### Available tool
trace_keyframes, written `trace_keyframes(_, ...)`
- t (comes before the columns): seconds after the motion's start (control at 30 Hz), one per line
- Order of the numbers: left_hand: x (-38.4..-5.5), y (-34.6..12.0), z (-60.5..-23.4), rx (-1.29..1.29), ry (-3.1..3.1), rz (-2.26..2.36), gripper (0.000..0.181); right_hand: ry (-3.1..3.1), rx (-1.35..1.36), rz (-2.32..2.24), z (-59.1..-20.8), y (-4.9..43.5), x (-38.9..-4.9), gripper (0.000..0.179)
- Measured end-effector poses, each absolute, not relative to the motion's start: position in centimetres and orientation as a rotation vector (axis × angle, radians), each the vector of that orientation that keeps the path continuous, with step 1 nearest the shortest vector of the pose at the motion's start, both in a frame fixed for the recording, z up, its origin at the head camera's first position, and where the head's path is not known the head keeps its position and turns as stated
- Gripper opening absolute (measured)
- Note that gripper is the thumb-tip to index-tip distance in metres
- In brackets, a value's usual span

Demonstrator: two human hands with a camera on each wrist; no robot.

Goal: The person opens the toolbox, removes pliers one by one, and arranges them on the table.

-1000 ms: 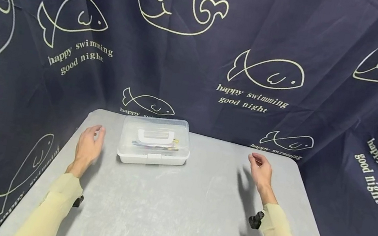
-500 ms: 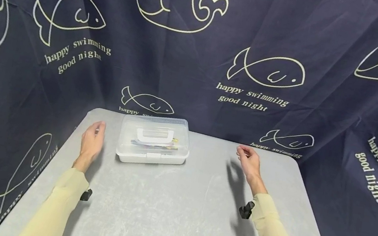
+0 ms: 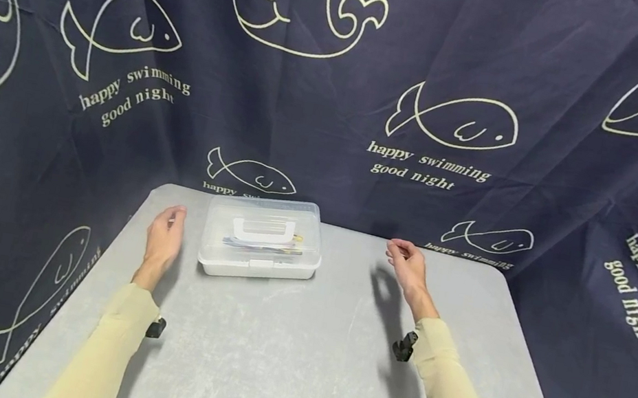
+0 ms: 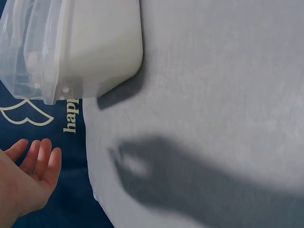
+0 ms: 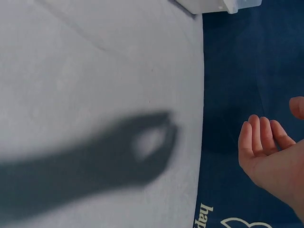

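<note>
A storage box (image 3: pixel 258 266) with a white base, a clear lid and a white handle (image 3: pixel 263 235) stands closed at the back left of the table. Through the lid a few slim, pen-like items show, too blurred to name. My left hand (image 3: pixel 164 238) hovers just left of the box, apart from it, fingers loosely bent and holding nothing. To the right of the box, with a wider gap, my right hand (image 3: pixel 410 269) is raised over the table with relaxed, slightly curved fingers. Both palms appear bare in the left wrist and right wrist views.
The grey table (image 3: pixel 294 355) has rounded back corners. Dark blue curtains (image 3: pixel 345 113) printed with fish and whales hang close behind it and on both sides. A small black device (image 3: pixel 405 346) sits at each wrist.
My right hand has moved left toward the box. The left hand has shifted slightly right and forward, nearer the box's side. The box has stayed in place.
</note>
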State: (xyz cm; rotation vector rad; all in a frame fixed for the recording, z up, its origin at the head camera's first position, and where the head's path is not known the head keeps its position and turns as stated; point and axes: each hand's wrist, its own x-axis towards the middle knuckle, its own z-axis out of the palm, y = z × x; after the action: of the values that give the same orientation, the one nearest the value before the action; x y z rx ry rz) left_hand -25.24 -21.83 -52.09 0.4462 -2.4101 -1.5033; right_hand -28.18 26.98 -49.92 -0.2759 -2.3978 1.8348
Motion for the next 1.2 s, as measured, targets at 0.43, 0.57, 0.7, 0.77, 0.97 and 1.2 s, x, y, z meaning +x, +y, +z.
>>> trace_keyframes(0.43,-25.5,-20.4,-52.5,0.468,-2.371,-1.591,0.063,-2.397,-0.267,1.943,-49.7,24.0,-28.7,0.043)
trace_keyframes(0.57,-25.6,-20.1,-52.6,0.476,-2.365,-1.6,0.063,-2.412,-0.268,1.939,-50.1,23.2,-29.0,0.041)
trace_keyframes(0.7,-25.8,-19.9,-52.6,0.487,-2.343,-1.605,0.062,-2.438,-0.268,1.931,-50.3,22.4,-29.3,0.038)
trace_keyframes(0.77,-25.8,-19.8,-52.6,0.497,-2.331,-1.613,0.062,-2.451,-0.253,1.935,-50.3,21.9,-29.4,0.039)
trace_keyframes(0.97,-25.9,-19.6,-53.0,0.549,-2.296,-1.66,0.062,-2.421,-0.243,2.031,-50.3,20.6,-29.5,0.038)
trace_keyframes(1.2,-26.2,-19.2,-53.7,0.575,-2.249,-1.728,0.062,-2.373,-0.288,2.104,-50.6,19.6,-29.7,0.036)
